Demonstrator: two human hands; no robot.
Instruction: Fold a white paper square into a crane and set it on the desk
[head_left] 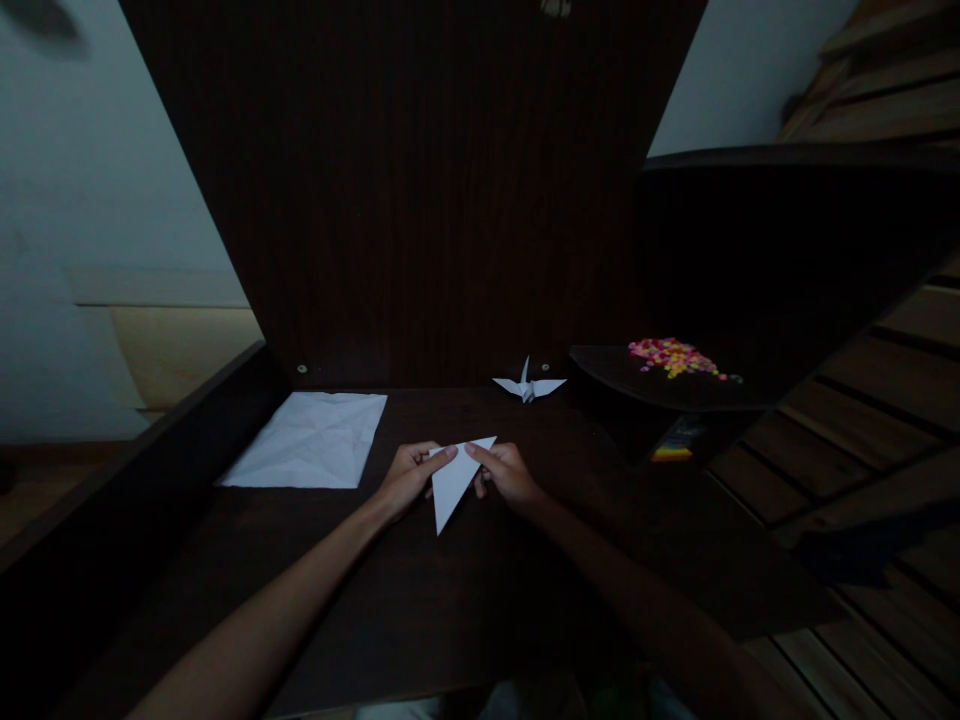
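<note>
Between my hands is a white sheet of paper folded into a triangle, one sharp corner pointing down toward me and another up to the right. My left hand pinches its left side, the thumb lying on top near the upper edge. From the right, my right hand grips the upper part, thumb on top and fingers curled beneath. The fingers under the paper are partly hidden. Beyond my hands, a white paper crane stands with wings spread near the back panel.
A creased white paper sheet lies flat at the left of the dark desk. Many small pink and yellow pieces are heaped on a rounded shelf at right. A raised side board bounds the left.
</note>
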